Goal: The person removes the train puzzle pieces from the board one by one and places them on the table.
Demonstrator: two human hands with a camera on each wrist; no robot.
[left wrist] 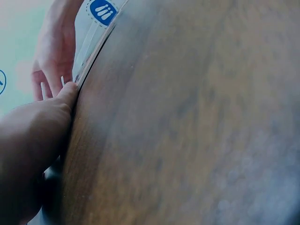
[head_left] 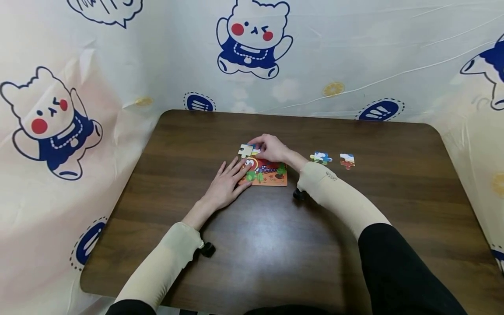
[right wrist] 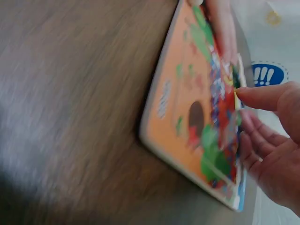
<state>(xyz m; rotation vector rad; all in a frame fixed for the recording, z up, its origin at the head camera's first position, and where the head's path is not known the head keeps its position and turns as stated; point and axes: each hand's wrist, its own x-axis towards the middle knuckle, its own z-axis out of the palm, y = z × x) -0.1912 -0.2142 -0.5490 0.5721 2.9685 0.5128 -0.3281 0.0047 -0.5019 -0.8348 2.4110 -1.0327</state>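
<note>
A small jigsaw puzzle board (head_left: 267,180) with an orange lower border and a red, cartoon-like picture lies on the table. My left hand (head_left: 225,186) rests on the board's left side, its fingers spread and straight. At the board's top edge, my right hand (head_left: 272,148) pinches a puzzle piece (head_left: 256,151) between thumb and fingers, which hide much of it. A pale puzzle piece (head_left: 246,150) shows at the board's upper left corner, just beside the right fingertips. In the right wrist view, the right thumb (right wrist: 258,96) bends over the board's far edge.
Two loose puzzle pieces lie to the right of the board: a blue and yellow piece (head_left: 320,158) and a red, white and blue piece (head_left: 347,161). The brown wooden table (head_left: 393,197) has rounded corners. A patterned curtain (head_left: 165,57) hangs around its back and sides.
</note>
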